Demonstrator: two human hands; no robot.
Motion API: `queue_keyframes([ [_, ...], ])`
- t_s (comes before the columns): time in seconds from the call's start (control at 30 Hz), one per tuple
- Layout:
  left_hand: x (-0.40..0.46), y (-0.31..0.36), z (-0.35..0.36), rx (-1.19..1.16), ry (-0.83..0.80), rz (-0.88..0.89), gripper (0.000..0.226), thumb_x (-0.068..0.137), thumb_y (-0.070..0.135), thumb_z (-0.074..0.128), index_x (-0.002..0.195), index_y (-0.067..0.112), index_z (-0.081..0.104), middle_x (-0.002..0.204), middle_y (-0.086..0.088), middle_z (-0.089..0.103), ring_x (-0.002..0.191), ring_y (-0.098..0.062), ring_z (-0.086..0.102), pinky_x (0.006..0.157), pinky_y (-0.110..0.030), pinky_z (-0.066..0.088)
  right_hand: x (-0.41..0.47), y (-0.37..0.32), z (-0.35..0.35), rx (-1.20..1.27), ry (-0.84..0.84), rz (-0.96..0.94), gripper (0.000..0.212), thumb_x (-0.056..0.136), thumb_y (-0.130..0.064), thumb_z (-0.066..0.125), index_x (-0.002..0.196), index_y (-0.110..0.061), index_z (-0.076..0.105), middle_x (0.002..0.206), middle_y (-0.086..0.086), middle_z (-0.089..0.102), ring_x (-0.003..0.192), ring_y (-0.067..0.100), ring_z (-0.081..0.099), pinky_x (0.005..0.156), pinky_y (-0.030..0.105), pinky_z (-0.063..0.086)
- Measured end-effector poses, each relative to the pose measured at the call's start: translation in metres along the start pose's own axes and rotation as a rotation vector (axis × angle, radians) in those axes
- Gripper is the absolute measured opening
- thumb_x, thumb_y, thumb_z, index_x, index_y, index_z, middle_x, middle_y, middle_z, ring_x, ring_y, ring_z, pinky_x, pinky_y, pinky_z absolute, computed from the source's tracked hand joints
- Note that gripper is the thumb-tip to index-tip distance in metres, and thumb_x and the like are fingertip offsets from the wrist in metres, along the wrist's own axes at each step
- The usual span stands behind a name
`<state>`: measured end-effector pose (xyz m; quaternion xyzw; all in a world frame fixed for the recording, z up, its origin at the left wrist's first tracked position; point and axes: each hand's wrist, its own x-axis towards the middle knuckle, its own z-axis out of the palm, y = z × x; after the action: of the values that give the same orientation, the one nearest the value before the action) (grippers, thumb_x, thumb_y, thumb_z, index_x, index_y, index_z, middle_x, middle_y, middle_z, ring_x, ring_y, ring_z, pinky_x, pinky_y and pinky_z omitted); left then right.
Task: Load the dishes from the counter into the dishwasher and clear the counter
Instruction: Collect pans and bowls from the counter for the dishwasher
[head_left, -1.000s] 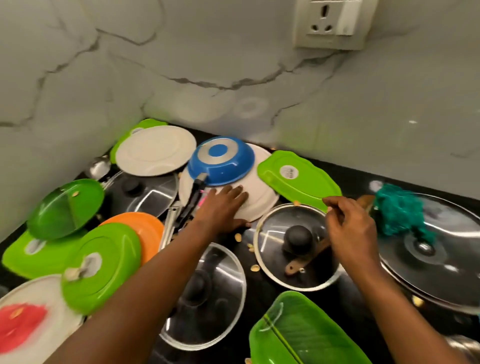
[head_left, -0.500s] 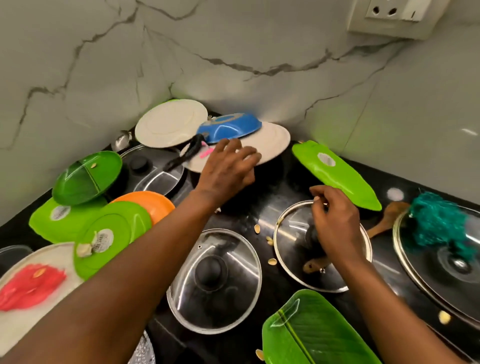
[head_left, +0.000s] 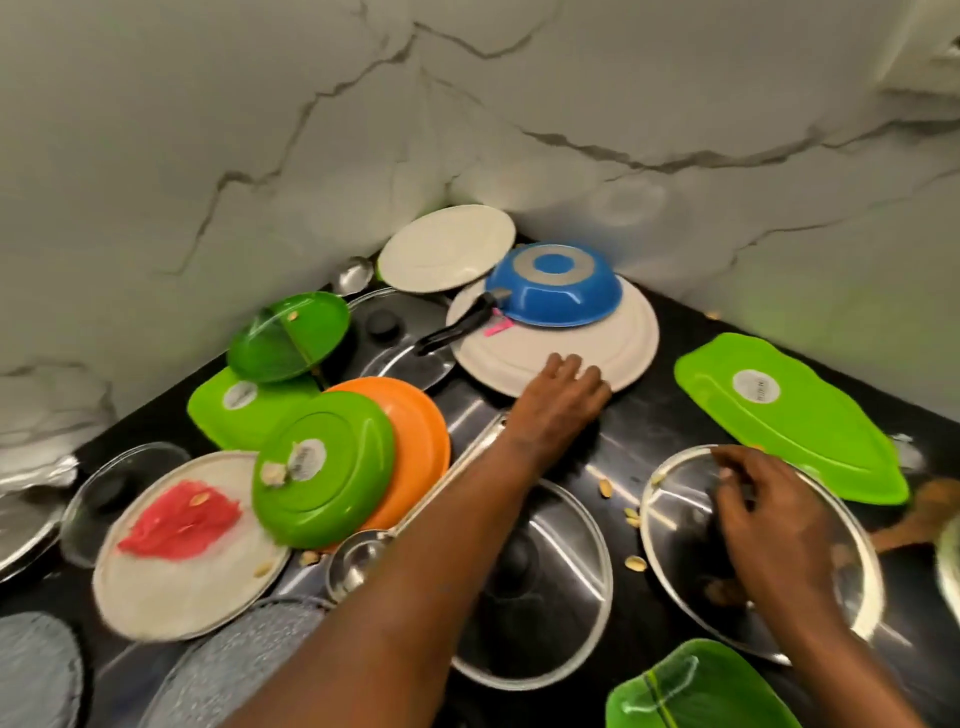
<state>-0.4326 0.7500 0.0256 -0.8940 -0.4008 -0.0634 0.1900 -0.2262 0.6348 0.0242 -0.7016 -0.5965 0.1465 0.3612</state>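
Note:
My left hand (head_left: 563, 397) grips the near rim of a large white plate (head_left: 613, 348) at the back of the black counter (head_left: 660, 421), fingers on top. An upturned blue pan (head_left: 558, 296) with a black handle lies on that plate. My right hand (head_left: 763, 514) lies curled on a glass lid (head_left: 675, 525) at the right and hides its knob. A second glass lid (head_left: 550, 597) sits under my left forearm.
On the left are an orange plate (head_left: 418, 436), a green plate (head_left: 332, 467), a red-stained white plate (head_left: 176, 571), a green divided plate (head_left: 288, 338) and a steel bowl (head_left: 358, 564). Green leaf-shaped trays lie at the right (head_left: 789, 421) and bottom right (head_left: 696, 691). Nut shells (head_left: 636, 563) are scattered. Marble walls close the corner.
My view has swung left and down. My left hand has slid from the top of the white plate to its near rim. My right hand stays on the glass lid.

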Motion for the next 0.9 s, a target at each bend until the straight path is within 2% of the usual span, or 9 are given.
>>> queue_keyframes([
  [0.13,-0.005,0.007,0.008,-0.096,0.041,-0.087,0.023,0.083,0.008,0.042,0.080,0.012,0.065,0.081,-0.011,0.060,0.079,-0.033,0.057,0.077,-0.041,0.041,0.003,-0.007,0.004,-0.079,-0.037,-0.056,0.038,0.084,-0.025,0.043,0.110,-0.010,0.066,0.108,0.012,0.066,0.102,0.032,0.056,0.091,0.041,0.043],
  [0.27,-0.018,0.012,0.008,-0.182,0.125,-0.183,0.016,0.085,0.007,0.050,0.092,0.010,0.063,0.095,-0.014,0.060,0.086,-0.032,0.053,0.077,-0.041,0.038,0.010,-0.031,0.017,-0.101,-0.032,-0.137,0.040,0.082,-0.025,0.043,0.110,-0.008,0.066,0.109,0.015,0.067,0.102,0.033,0.055,0.091,0.040,0.040],
  [0.43,-0.059,-0.005,-0.015,-0.263,0.186,-0.396,0.037,0.080,0.008,0.036,0.106,0.009,0.063,0.118,-0.013,0.060,0.097,-0.032,0.051,0.083,-0.040,0.038,0.012,-0.080,0.055,-0.025,-0.063,-0.304,0.030,0.088,-0.017,0.049,0.109,-0.005,0.067,0.105,0.017,0.067,0.098,0.036,0.058,0.089,0.043,0.043],
  [0.53,-0.107,-0.034,-0.030,-0.261,0.199,-0.599,0.032,0.079,0.010,0.048,0.106,0.013,0.063,0.116,-0.009,0.061,0.098,-0.031,0.052,0.083,-0.040,0.040,0.000,-0.115,0.083,0.046,-0.162,-0.384,0.020,0.089,-0.006,0.061,0.108,-0.006,0.067,0.103,0.015,0.067,0.097,0.034,0.058,0.087,0.042,0.043],
  [0.7,-0.228,-0.080,-0.042,-0.213,0.143,-0.961,0.038,0.073,0.019,0.068,0.111,0.015,0.065,0.118,-0.008,0.062,0.101,-0.031,0.056,0.084,-0.039,0.044,-0.036,-0.164,0.135,0.171,-0.387,-0.640,0.028,0.084,-0.016,0.063,0.110,-0.010,0.068,0.106,0.011,0.065,0.100,0.026,0.056,0.089,0.028,0.036],
  [0.8,-0.302,-0.099,-0.049,-0.223,0.104,-1.113,0.036,0.078,0.024,0.068,0.112,0.014,0.065,0.116,-0.009,0.062,0.101,-0.032,0.057,0.088,-0.042,0.045,-0.052,-0.181,0.158,0.172,-0.466,-0.689,0.026,0.084,-0.015,0.064,0.110,-0.011,0.069,0.110,0.009,0.065,0.102,0.031,0.058,0.090,0.029,0.036],
  [0.9,-0.362,-0.116,-0.062,-0.103,0.069,-1.218,0.029,0.082,0.024,0.065,0.110,0.015,0.064,0.111,-0.007,0.064,0.099,-0.030,0.058,0.087,-0.041,0.043,-0.061,-0.199,0.174,0.180,-0.500,-0.709,0.025,0.085,-0.015,0.065,0.109,-0.012,0.069,0.109,0.009,0.065,0.102,0.032,0.059,0.089,0.031,0.038],
])
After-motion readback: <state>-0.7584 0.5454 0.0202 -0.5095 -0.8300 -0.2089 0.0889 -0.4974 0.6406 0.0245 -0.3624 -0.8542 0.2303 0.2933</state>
